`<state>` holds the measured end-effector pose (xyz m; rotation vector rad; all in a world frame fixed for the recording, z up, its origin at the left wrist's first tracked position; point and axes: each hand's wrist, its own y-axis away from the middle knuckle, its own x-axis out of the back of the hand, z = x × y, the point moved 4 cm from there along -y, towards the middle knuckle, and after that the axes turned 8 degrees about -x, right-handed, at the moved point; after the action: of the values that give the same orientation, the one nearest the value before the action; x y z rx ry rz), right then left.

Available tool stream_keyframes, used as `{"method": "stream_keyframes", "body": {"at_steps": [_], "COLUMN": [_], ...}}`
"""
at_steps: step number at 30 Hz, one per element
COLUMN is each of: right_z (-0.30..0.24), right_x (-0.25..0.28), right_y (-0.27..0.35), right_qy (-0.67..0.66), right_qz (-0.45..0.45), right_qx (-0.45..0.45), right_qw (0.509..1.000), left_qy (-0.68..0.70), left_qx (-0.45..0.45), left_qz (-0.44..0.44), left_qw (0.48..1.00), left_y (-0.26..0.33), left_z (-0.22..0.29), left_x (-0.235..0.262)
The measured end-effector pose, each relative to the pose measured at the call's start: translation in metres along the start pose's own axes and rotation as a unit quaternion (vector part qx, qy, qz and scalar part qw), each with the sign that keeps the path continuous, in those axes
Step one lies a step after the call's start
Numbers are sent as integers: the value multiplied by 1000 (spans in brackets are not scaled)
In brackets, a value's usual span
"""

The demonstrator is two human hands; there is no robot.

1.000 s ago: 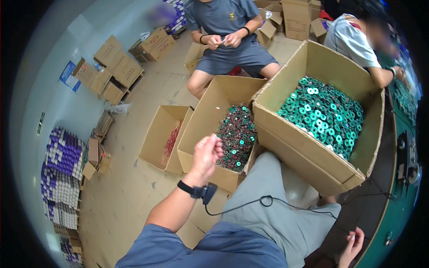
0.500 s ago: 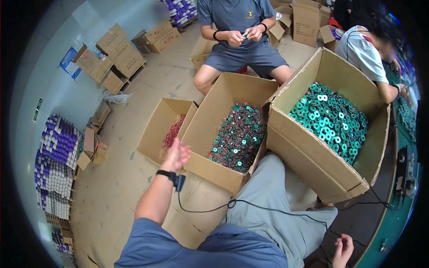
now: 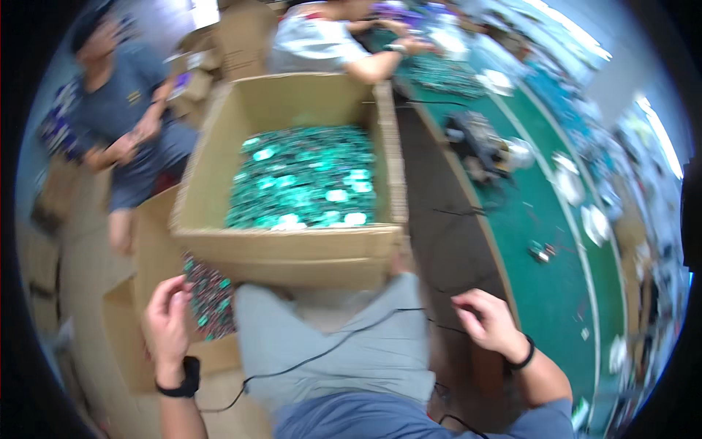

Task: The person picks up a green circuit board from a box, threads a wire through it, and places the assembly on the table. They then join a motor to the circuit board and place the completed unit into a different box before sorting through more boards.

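Observation:
My left hand (image 3: 168, 322) hovers over the edge of a lower cardboard box (image 3: 157, 227), fingers loosely bent and apart, with nothing seen in them. Inside that box lie mixed dark red and green small parts (image 3: 210, 300). To the right of my knees, my right hand (image 3: 484, 320) hangs in the air near the green workbench, its fingers loosely curled around no visible thing. A large cardboard box (image 3: 292, 252) stands in front of me, holding a heap of green ring-shaped pieces (image 3: 307, 175). Motion blur softens the details.
A green workbench (image 3: 534, 219) runs along the right, with a metal device (image 3: 479, 146) and white round items (image 3: 596, 223) on it. One co-worker (image 3: 131, 110) sits at the far left, another (image 3: 322, 44) leans at the bench. A black cable (image 3: 322, 355) crosses my lap.
The view has swung right, putting the large box in front of me and more workbench in sight. My left hand has left the small box's edge; my right hand has come up fully into view.

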<state>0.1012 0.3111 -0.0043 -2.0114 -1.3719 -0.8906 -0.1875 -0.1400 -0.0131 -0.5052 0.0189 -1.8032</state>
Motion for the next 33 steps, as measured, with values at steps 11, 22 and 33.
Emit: {"method": "stream_keyframes", "body": {"at_steps": [11, 22, 33], "right_z": [76, 159, 67], "right_x": [134, 135, 97], "right_y": [53, 29, 19], "right_qy": [159, 240, 149], "right_qz": [297, 259, 304], "right_qx": [-214, -341, -89], "right_qw": [917, 871, 937], "left_qy": [-6, -264, -12], "left_qx": [-271, -222, -269], "left_qz": [-119, -144, -49], "left_qw": [955, 927, 962], "left_y": [-100, -91, -58], "left_z": [53, 45, 76], "left_x": [-212, -225, -201]}}
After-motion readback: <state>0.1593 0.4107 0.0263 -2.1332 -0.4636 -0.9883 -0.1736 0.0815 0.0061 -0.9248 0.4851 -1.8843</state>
